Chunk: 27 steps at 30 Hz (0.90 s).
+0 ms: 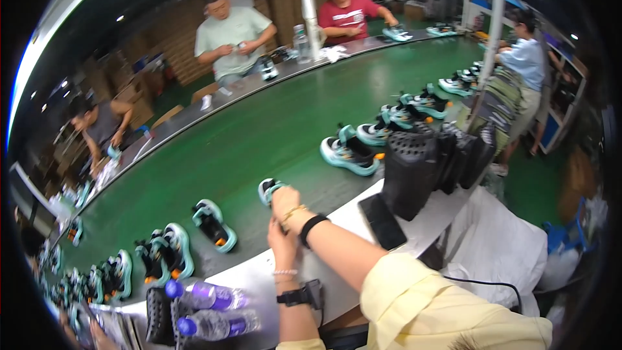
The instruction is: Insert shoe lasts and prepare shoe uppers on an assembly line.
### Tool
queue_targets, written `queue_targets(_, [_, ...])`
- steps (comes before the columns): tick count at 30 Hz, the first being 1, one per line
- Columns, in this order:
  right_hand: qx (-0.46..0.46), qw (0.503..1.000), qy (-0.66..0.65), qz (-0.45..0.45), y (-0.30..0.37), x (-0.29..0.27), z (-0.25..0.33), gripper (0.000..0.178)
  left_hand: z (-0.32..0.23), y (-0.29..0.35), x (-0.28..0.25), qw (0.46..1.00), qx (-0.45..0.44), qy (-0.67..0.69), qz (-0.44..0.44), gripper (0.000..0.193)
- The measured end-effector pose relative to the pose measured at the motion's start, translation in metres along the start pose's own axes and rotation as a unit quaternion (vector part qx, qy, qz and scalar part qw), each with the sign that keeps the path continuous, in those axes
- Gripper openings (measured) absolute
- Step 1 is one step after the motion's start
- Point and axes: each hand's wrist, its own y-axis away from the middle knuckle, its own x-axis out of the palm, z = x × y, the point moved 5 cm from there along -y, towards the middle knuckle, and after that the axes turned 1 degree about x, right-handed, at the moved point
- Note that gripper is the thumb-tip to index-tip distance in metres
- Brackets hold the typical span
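Just above the near edge of the green belt, both my hands are on a black, white and mint sports shoe [267, 189]. My right hand [286, 205] is closed over it and hides most of its body; only one end shows past the fingers. Close under the right wrist, my left hand [281, 241] is closed at the shoe's nearer end, its fingertips partly hidden. To the left on the belt lies a matching shoe [214, 227] with an orange patch. Another shoe [350, 152] sits to the right.
The green conveyor belt [259, 129] carries more shoes on both sides. Two water bottles [220, 324] lie near my left forearm. Black shoe lasts [409, 172] and a phone [382, 221] are at my right. Several people work around the belt, including one in red [350, 19].
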Motion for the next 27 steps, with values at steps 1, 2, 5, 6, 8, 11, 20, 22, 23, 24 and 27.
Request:
queue_targets(1, [-0.003, 1.000, -0.001, -0.010, 0.000, 0.000, 0.002, 0.011, -0.006, 0.001, -0.002, 1.000, 0.004, -0.011, -0.002, 0.040])
queue_targets(2, [-0.014, 1.000, 0.006, 0.000, -0.001, 0.003, 0.003, 0.011, -0.017, 0.005, -0.005, 1.000, 0.001, -0.006, 0.006, 0.043])
queue_targets(5, [-0.011, 0.999, -0.024, 0.028, 0.004, 0.015, 0.037, 0.020, 0.015, 0.005, -0.025, 0.988, -0.047, 0.142, -0.025, 0.049])
queue_targets(6, [-0.014, 0.999, -0.021, 0.022, -0.004, 0.028, 0.038, 0.014, 0.014, 0.003, -0.026, 0.992, -0.032, 0.119, -0.023, 0.049])
queue_targets(8, [-0.029, 0.999, -0.021, 0.035, -0.013, 0.023, 0.006, 0.015, -0.015, 0.009, -0.006, 0.998, 0.013, 0.062, -0.006, 0.048])
queue_targets(11, [-0.068, 0.996, -0.034, 0.048, 0.004, -0.010, 0.014, 0.018, -0.028, 0.006, -0.010, 0.998, 0.039, -0.057, -0.014, 0.045])
queue_targets(20, [-0.231, 0.964, -0.129, 0.039, 0.088, -0.041, -0.003, 0.025, 0.047, -0.048, -0.055, 0.972, -0.030, 0.227, -0.059, 0.041])
queue_targets(22, [-0.243, 0.952, -0.182, 0.042, 0.079, -0.015, -0.032, 0.037, -0.011, -0.056, -0.038, 0.976, 0.007, 0.201, -0.081, 0.054])
queue_targets(23, [-0.255, 0.948, -0.184, 0.045, 0.079, -0.014, -0.023, 0.037, -0.014, -0.071, -0.049, 0.978, 0.077, 0.172, -0.089, 0.059])
queue_targets(24, [-0.256, 0.943, -0.206, 0.046, 0.080, -0.015, -0.021, 0.040, -0.013, -0.079, -0.051, 0.979, 0.076, 0.168, -0.092, 0.059])
queue_targets(27, [-0.249, 0.933, -0.253, 0.059, 0.085, -0.023, -0.017, 0.045, 0.001, -0.100, -0.035, 0.982, -0.009, 0.129, 0.139, 0.071])
